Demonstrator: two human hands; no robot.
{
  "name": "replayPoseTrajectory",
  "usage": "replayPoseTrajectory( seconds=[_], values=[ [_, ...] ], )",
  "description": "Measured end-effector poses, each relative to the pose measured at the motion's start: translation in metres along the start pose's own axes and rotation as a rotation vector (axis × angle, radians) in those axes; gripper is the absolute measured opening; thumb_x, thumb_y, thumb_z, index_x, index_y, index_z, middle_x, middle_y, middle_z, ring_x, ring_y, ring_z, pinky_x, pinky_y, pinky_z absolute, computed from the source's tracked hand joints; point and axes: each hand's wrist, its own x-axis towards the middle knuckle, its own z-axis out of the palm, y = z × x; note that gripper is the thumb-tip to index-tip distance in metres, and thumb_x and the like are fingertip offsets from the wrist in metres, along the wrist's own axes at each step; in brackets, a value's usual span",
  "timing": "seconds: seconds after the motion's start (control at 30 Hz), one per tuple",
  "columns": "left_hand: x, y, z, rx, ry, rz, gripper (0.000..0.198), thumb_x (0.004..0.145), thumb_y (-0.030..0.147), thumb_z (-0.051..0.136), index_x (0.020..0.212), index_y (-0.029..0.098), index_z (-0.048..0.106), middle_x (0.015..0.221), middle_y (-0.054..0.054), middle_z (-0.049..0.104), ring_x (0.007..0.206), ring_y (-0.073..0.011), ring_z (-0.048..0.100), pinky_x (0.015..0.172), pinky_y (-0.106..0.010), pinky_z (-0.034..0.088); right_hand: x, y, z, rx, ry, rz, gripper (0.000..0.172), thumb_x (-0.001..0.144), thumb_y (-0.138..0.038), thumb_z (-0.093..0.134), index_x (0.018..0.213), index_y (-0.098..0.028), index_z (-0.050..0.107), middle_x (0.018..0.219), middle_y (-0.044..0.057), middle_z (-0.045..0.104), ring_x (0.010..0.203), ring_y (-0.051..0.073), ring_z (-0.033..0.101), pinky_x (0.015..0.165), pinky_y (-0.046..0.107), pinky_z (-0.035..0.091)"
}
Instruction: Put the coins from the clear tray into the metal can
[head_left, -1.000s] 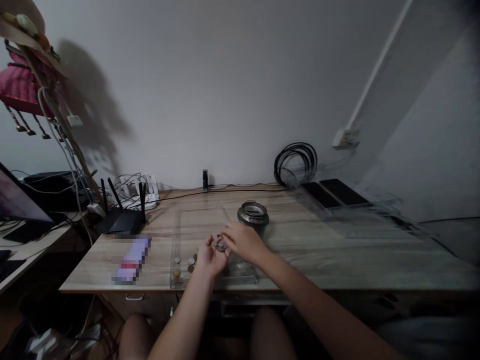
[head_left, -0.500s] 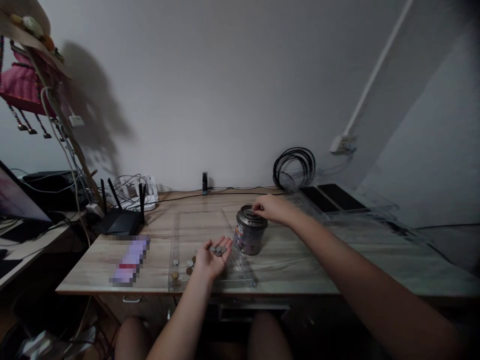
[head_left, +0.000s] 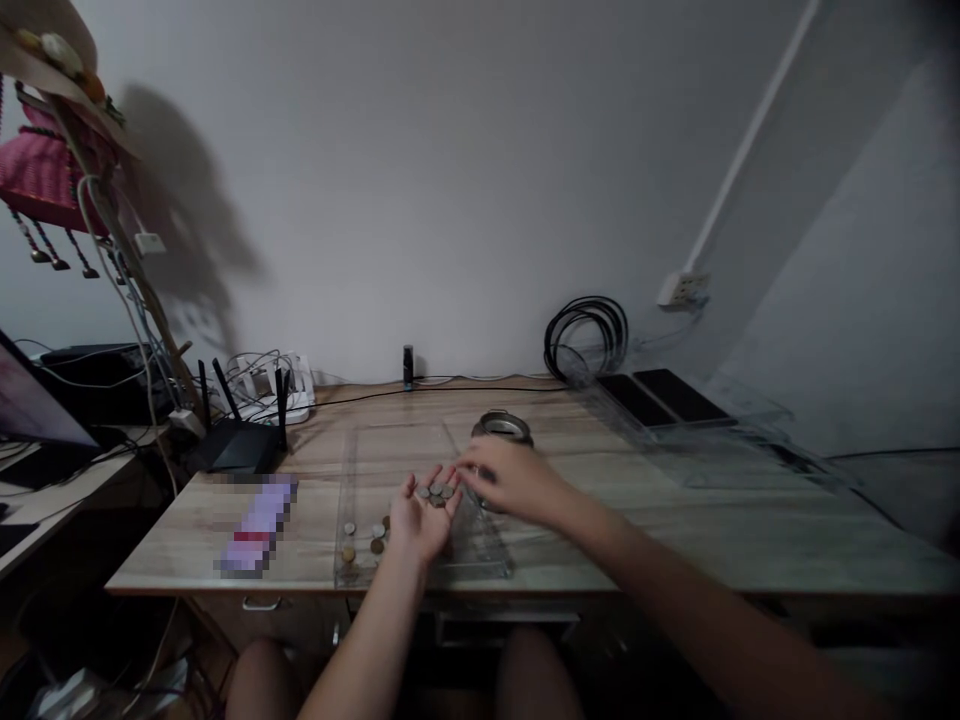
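Note:
My left hand [head_left: 426,518] lies palm up above a clear plastic tray [head_left: 346,500], with several silver coins [head_left: 436,493] resting on the palm and fingers. Beside its fingertips is my right hand [head_left: 504,476], fingers apart and pointing left; no coin shows between them. Behind the right hand stands a round metal tin [head_left: 502,422]; its lid with a slot shows, while most of its body is covered. More coins [head_left: 377,546], silver and brass-coloured, lie on the tray left of my left wrist.
On the left are a black router [head_left: 241,445] and a blurred purple item [head_left: 259,525]. A small black bottle [head_left: 408,367] and coiled black cable [head_left: 585,335] are by the wall. Dark panels [head_left: 660,398] lie on clear plastic at right.
My right hand has moved from the tin's lid down and left to the coins by my left hand, and its fingers have spread. The left hand has stayed nearly in place.

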Motion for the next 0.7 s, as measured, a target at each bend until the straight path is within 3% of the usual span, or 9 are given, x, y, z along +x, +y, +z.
replayPoseTrajectory(
  seconds=[0.07,0.17,0.3,0.47,0.57,0.63,0.7],
  values=[
    [-0.003,-0.001,0.001,0.014,-0.044,0.007,0.041,0.083,0.028,0.033,0.111,0.002,0.049,0.088,-0.017,0.063,0.076,-0.0205,0.061,0.067,-0.032,0.046,-0.011,-0.02,0.016,0.047,-0.089,-0.076,0.024,0.079,-0.028,0.047,0.097,-0.023,0.063,0.094,0.005,0.06,0.086,0.016,0.054,0.073,0.025,0.041],
    [-0.006,-0.002,0.001,0.039,-0.073,-0.02,0.038,0.084,0.026,0.033,0.104,0.003,0.055,0.079,-0.014,0.064,0.071,-0.0179,0.059,0.064,-0.03,0.045,-0.019,-0.025,0.031,0.069,-0.105,-0.038,0.025,0.08,-0.027,0.046,0.1,-0.024,0.061,0.098,0.005,0.057,0.088,0.017,0.053,0.074,0.027,0.041],
    [-0.008,-0.006,0.0,0.023,-0.096,-0.05,0.032,0.082,0.022,0.036,0.099,0.005,0.059,0.076,-0.01,0.064,0.073,-0.0156,0.058,0.07,-0.028,0.045,-0.016,-0.012,0.035,0.12,-0.105,0.005,0.023,0.078,-0.021,0.048,0.095,-0.025,0.063,0.092,0.003,0.057,0.082,0.015,0.055,0.071,0.025,0.041],
    [-0.01,-0.01,0.005,-0.017,-0.091,-0.062,0.028,0.081,0.019,0.038,0.088,0.004,0.061,0.068,-0.009,0.061,0.063,-0.0127,0.056,0.068,-0.025,0.045,-0.014,-0.016,0.035,0.021,-0.066,0.015,0.022,0.081,-0.023,0.045,0.091,-0.024,0.065,0.086,0.004,0.059,0.08,0.015,0.055,0.068,0.025,0.04],
    [-0.011,-0.009,0.005,-0.003,-0.06,-0.108,0.031,0.082,0.021,0.037,0.097,0.003,0.057,0.082,-0.014,0.063,0.076,-0.0172,0.06,0.072,-0.03,0.045,-0.011,-0.006,0.021,-0.061,0.031,0.077,0.026,0.084,-0.024,0.04,0.086,-0.021,0.065,0.083,0.005,0.061,0.079,0.015,0.055,0.066,0.023,0.039],
    [-0.01,-0.007,0.003,0.021,-0.055,-0.151,0.037,0.082,0.023,0.035,0.11,0.003,0.05,0.101,-0.018,0.06,0.095,-0.0231,0.057,0.074,-0.033,0.045,-0.005,0.014,0.006,-0.138,0.109,0.179,0.028,0.085,-0.028,0.039,0.085,-0.02,0.066,0.084,0.005,0.062,0.078,0.015,0.055,0.064,0.023,0.038],
    [-0.009,-0.006,0.001,0.027,-0.056,-0.162,0.043,0.082,0.024,0.034,0.119,0.003,0.043,0.114,-0.02,0.054,0.106,-0.0264,0.052,0.075,-0.034,0.045,0.003,0.041,-0.009,-0.221,0.096,0.255,0.026,0.082,-0.027,0.042,0.083,-0.019,0.067,0.084,0.006,0.063,0.077,0.016,0.056,0.063,0.023,0.037]
  ],
)
